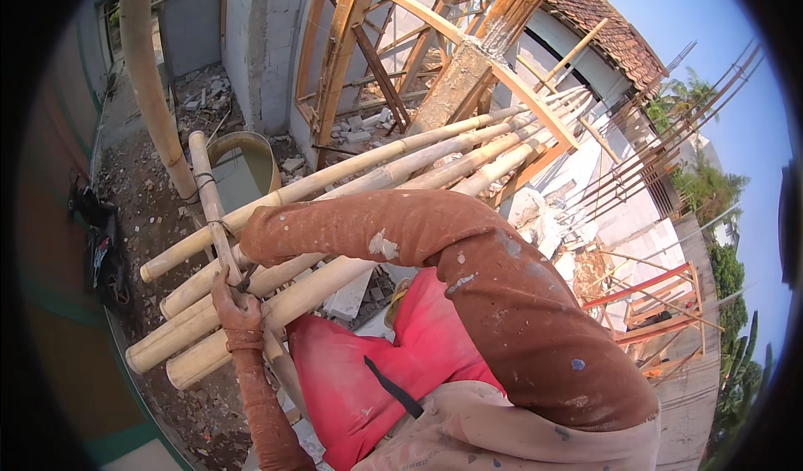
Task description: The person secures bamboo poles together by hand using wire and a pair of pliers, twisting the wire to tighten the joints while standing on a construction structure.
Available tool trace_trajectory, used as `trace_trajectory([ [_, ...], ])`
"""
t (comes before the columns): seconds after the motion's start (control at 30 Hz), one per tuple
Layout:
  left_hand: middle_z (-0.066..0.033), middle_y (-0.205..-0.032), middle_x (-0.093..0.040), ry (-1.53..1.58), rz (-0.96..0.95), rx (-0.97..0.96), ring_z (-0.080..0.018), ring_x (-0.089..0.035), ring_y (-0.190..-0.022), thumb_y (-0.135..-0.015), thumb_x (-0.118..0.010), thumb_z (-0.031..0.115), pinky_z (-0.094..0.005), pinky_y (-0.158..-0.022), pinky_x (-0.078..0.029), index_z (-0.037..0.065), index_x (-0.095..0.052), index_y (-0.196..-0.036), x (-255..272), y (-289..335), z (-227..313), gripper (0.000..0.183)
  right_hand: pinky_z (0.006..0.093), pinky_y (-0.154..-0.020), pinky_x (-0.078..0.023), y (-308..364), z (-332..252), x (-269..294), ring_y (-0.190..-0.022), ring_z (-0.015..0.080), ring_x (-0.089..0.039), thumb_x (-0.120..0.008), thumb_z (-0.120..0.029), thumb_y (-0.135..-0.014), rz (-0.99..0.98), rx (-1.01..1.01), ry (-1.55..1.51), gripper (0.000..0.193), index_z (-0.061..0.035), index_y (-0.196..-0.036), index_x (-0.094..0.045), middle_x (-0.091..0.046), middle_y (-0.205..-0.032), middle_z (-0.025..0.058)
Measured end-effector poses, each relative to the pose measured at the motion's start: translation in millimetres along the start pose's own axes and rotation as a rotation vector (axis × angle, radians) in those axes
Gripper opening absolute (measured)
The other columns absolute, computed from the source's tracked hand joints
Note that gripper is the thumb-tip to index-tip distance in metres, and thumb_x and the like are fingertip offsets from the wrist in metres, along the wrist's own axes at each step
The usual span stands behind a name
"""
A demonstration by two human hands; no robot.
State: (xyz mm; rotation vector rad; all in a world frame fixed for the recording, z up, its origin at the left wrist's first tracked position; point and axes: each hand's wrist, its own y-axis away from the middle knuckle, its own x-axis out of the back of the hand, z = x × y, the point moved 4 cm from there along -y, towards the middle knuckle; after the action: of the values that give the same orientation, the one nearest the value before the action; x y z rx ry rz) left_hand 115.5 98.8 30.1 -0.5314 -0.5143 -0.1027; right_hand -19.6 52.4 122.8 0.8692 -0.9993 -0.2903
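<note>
Several bamboo poles (293, 297) lie side by side, running from the lower left toward the upper right. A thinner bamboo crosspiece (206, 178) passes across their near ends, with dark ties around it. At this crossing is my left hand (239, 310), its fingers bent against the crosspiece beside a dark tie. What it pinches, if anything, is too small to make out. My right arm (360, 224), in a brown paint-spotted sleeve, reaches over the poles to the same crossing. The sleeve and poles hide my right hand.
An upright bamboo pole (150, 86) stands at the left by a round tub (266, 157) of greyish liquid. Rubble covers the ground below. Timber framing (339, 53) and a concrete column (452, 94) rise ahead. Steel rods (669, 149) jut out at right. A motorbike (104, 245) is far left.
</note>
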Motion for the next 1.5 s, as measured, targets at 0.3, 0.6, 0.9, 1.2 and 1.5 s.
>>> trace_trajectory([
  [0.3,-0.0163,-0.094,-0.06,-0.263,0.131,-0.021,-0.0388,-0.056,-0.093,-0.057,-0.078,0.017,-0.0449,-0.086,-0.044,0.002,-0.059,-0.1,-71,-18,20,0.049,0.0441,-0.077,-0.045,12,2,-8,-0.084,0.0198,-0.064,-0.061,-0.024,-0.079,0.053,0.055,-0.119,0.021,-0.0111,-0.094,-0.069,-0.068,-0.089,0.0046],
  [0.6,-0.016,-0.087,-0.063,0.128,-0.01,0.137,-0.0349,-0.061,-0.084,-0.06,-0.075,0.005,-0.0399,-0.074,-0.049,0.002,-0.06,-0.1,-61,-38,17,0.043,0.0477,-0.078,-0.045,32,-3,-17,-0.087,0.0196,-0.063,-0.06,-0.026,-0.08,0.553,0.001,0.325,0.022,-0.0131,-0.094,-0.069,-0.067,-0.089,0.0021],
  [0.9,-0.0101,-0.081,-0.053,-0.231,0.477,0.02,-0.0327,-0.053,-0.08,-0.035,-0.081,0.06,-0.0438,-0.071,-0.037,0.007,-0.052,-0.082,-59,-8,25,0.077,0.0416,-0.073,-0.049,16,12,-6,-0.077,0.0201,-0.064,-0.06,-0.027,-0.078,-0.134,0.075,-0.512,0.023,-0.0115,-0.092,-0.069,-0.067,-0.081,0.0044],
  [1.2,-0.0113,-0.119,-0.042,-0.161,0.502,0.079,-0.0328,-0.036,-0.119,-0.052,-0.072,0.001,-0.0514,-0.101,-0.022,0.011,-0.04,-0.13,-73,-7,56,0.085,0.038,-0.069,-0.05,31,15,11,-0.072,0.0205,-0.064,-0.06,-0.027,-0.078,-0.197,0.037,-0.533,0.024,-0.0084,-0.091,-0.068,-0.066,-0.077,0.0061],
  [1.5,-0.0125,-0.099,-0.049,-0.129,0.379,0.326,-0.0343,-0.046,-0.098,-0.056,-0.072,0.007,-0.0448,-0.089,-0.033,0.007,-0.047,-0.111,-54,-33,46,0.06,0.0402,-0.065,-0.051,13,7,61,-0.071,0.0263,-0.065,-0.065,-0.019,-0.07,0.034,0.017,-0.094,0.023,-0.0052,-0.088,-0.069,-0.067,-0.076,0.0115],
])
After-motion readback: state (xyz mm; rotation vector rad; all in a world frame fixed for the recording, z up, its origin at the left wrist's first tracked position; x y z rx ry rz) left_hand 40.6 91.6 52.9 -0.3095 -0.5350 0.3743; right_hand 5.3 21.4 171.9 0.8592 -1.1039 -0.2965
